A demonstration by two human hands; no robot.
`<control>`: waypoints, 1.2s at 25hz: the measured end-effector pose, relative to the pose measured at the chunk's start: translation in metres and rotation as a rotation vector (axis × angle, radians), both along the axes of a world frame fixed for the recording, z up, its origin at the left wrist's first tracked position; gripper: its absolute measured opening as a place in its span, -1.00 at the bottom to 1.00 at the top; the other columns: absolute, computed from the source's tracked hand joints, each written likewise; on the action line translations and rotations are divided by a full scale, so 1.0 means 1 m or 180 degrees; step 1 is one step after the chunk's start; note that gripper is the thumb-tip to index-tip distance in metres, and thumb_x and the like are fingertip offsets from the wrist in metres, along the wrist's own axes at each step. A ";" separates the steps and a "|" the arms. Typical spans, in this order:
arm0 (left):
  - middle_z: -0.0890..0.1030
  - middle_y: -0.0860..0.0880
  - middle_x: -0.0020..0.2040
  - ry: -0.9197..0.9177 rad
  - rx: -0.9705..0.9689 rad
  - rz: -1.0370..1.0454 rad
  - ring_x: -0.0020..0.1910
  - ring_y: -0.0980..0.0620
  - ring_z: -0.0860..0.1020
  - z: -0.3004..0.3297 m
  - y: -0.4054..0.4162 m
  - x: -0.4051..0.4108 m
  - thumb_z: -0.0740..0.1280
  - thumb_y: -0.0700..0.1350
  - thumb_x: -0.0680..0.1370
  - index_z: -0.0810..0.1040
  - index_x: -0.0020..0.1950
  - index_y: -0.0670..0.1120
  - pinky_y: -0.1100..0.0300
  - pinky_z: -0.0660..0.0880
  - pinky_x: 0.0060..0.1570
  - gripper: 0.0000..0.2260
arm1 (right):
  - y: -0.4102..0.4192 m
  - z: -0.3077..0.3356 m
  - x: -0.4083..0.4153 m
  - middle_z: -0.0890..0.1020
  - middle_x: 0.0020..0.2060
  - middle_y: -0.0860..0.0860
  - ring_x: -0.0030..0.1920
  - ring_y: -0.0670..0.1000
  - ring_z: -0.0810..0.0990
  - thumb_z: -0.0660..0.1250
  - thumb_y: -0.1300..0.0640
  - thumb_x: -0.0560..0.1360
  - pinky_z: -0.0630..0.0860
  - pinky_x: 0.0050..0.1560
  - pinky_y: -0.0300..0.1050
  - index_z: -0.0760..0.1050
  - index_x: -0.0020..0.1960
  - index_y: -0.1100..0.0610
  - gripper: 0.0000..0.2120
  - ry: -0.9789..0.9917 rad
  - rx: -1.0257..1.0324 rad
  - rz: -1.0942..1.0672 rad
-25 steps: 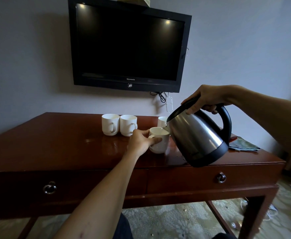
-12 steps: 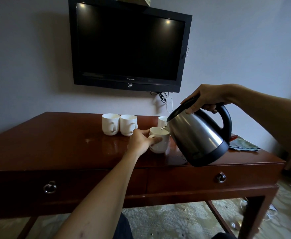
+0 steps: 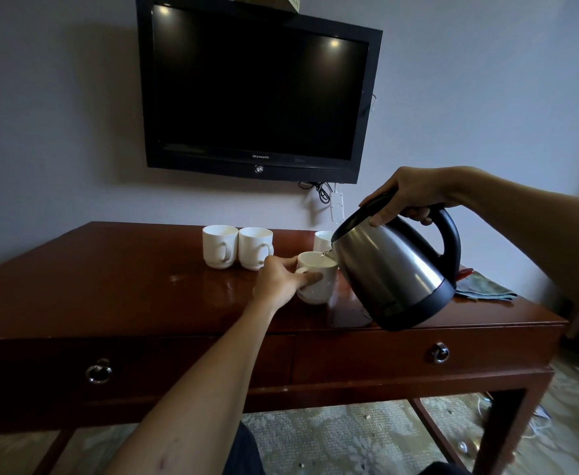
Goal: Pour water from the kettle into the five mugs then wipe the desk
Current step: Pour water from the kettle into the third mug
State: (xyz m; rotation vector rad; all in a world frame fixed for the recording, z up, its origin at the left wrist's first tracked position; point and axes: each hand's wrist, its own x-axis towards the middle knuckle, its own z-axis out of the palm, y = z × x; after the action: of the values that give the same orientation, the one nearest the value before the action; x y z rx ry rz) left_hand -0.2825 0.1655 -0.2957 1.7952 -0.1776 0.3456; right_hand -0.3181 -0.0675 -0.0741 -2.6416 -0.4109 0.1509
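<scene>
Kettle (image 3: 394,272): steel, tilting in the air over the desk (image 3: 110,296), spout pouring a thin stream into the near mug (image 3: 317,284). Right hand (image 3: 406,197) is gripping its black handle; left hand (image 3: 281,281) is wrapping the mug. Two mugs (image 3: 236,246) are standing touching behind; another mug (image 3: 322,240) is showing partly. Cloth (image 3: 485,289) is lying rightward.

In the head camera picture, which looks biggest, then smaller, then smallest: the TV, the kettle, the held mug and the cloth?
1. TV
2. Kettle, though it is nearer the camera
3. and 4. Mug and cloth look about alike; the kettle hides part of the cloth, so no ranking.
</scene>
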 end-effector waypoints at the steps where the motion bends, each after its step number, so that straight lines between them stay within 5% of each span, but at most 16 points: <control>1: 0.76 0.08 0.02 0.0010 0.0002 0.0010 0.11 0.05 0.67 0.001 0.000 -0.001 0.61 0.37 0.07 0.71 0.21 0.09 -0.14 0.56 0.24 -0.23 | 0.000 0.000 0.000 0.33 -0.56 0.04 -0.56 -0.01 0.24 0.60 0.12 0.37 0.38 -0.46 -0.17 0.69 0.19 0.09 -0.61 0.0001 -0.0003 -0.0001; 10: 0.76 0.10 -0.01 0.0036 -0.0002 -0.0013 0.08 0.07 0.68 -0.001 0.001 0.003 0.56 0.43 0.00 0.71 0.21 0.09 -0.12 0.58 0.22 -0.16 | 0.003 0.002 -0.002 0.30 -0.58 0.02 -0.55 -0.01 0.22 0.59 0.13 0.38 0.37 -0.47 -0.17 0.69 0.20 0.11 -0.61 -0.0009 -0.0044 0.0024; 18: 0.76 0.13 -0.06 0.0046 0.0055 0.0045 0.08 0.06 0.68 -0.002 0.001 0.006 0.56 0.42 0.01 0.63 0.03 0.37 -0.14 0.56 0.24 -0.39 | 0.004 0.002 -0.002 0.33 -0.56 0.03 -0.55 -0.01 0.22 0.60 0.13 0.38 0.38 -0.48 -0.18 0.69 0.19 0.12 -0.61 -0.0032 -0.0061 0.0014; 23: 0.76 0.09 -0.11 -0.0023 0.0026 0.0095 0.05 0.02 0.69 -0.003 0.001 0.007 0.64 0.29 0.13 0.67 0.05 0.27 -0.17 0.56 0.23 -0.48 | 0.003 0.002 -0.003 0.31 -0.57 0.03 -0.55 -0.01 0.22 0.60 0.13 0.38 0.37 -0.48 -0.17 0.69 0.18 0.10 -0.62 -0.0023 -0.0061 0.0002; 27: 0.76 0.12 -0.10 -0.0048 0.0101 0.0056 0.05 0.05 0.68 -0.002 0.000 0.006 0.56 0.39 0.03 0.57 -0.02 0.45 -0.14 0.57 0.22 -0.46 | 0.004 0.001 -0.004 0.32 -0.55 0.04 -0.54 0.00 0.22 0.61 0.12 0.37 0.37 -0.49 -0.18 0.70 0.18 0.09 -0.61 -0.0036 -0.0053 -0.0002; 30: 0.76 0.12 -0.08 -0.0042 0.0079 0.0040 0.06 0.06 0.68 -0.003 0.001 0.007 0.58 0.37 0.06 0.64 0.04 0.35 -0.15 0.55 0.24 -0.44 | 0.006 0.002 -0.004 0.33 -0.57 0.03 -0.55 -0.01 0.23 0.60 0.13 0.37 0.38 -0.48 -0.17 0.69 0.19 0.11 -0.61 -0.0052 -0.0096 0.0001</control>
State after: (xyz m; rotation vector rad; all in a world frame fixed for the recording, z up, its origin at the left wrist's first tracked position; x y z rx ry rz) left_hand -0.2752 0.1664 -0.2991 1.8196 -0.1807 0.3658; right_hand -0.3219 -0.0613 -0.0723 -2.6740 -0.4174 0.1368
